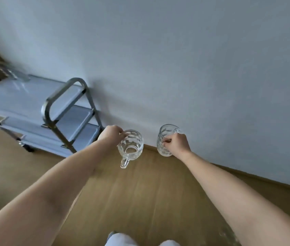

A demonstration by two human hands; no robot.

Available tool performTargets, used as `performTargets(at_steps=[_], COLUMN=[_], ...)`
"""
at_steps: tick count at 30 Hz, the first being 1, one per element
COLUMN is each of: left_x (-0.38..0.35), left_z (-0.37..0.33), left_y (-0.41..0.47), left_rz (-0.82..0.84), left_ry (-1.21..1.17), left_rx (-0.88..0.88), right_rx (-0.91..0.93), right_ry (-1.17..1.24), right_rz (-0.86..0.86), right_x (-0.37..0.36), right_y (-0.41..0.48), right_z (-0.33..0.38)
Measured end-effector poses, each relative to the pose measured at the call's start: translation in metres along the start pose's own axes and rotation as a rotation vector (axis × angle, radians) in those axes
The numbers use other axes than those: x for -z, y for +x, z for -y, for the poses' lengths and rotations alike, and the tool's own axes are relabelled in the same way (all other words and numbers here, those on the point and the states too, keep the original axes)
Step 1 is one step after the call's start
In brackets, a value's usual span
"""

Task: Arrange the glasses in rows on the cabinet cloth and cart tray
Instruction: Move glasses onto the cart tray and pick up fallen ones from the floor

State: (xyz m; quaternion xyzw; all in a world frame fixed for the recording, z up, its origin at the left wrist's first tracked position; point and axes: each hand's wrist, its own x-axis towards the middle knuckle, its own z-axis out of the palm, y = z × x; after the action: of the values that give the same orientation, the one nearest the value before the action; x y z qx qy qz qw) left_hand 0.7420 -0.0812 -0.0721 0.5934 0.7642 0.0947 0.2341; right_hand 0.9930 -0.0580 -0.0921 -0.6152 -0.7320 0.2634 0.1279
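I carry two clear dimpled glass mugs in the air above a wooden floor. My left hand grips the rim of one mug, which tilts so its mouth faces me and its handle hangs down. My right hand holds the other mug by its handle side, and that mug stays roughly upright. To the left stands a grey three-tier cart; its top tray bears a blurred glass at the far end. The cabinet cloth is out of view.
A pale wall fills the upper view and meets the wooden floor along a baseboard. The cart's metal handle rises at its near end. My knees show at the bottom edge. Something glassy and blurred lies at the bottom right.
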Motion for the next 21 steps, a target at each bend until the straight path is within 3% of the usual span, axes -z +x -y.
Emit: performTargets(at_steps=[6,13,21], left_x=[0.079,0.170,0.186], left_z=[0.161,0.314,0.431], left_y=[-0.019,-0.061,-0.089], left_rz=[-0.047,-0.267,-0.384], left_ry=[-0.026,-0.097,-0.237], left_rx=[0.199,0.450,0.711], right_rx=[0.207,0.562,0.779], right_ry=[-0.006,-0.008,-0.083], right_rz=[0.161,0.334,0.529], right_x=[-0.102,-0.198,-0.293], right_y=[0.045,0.068,0.095], right_z=[0.169,0.362,0.472])
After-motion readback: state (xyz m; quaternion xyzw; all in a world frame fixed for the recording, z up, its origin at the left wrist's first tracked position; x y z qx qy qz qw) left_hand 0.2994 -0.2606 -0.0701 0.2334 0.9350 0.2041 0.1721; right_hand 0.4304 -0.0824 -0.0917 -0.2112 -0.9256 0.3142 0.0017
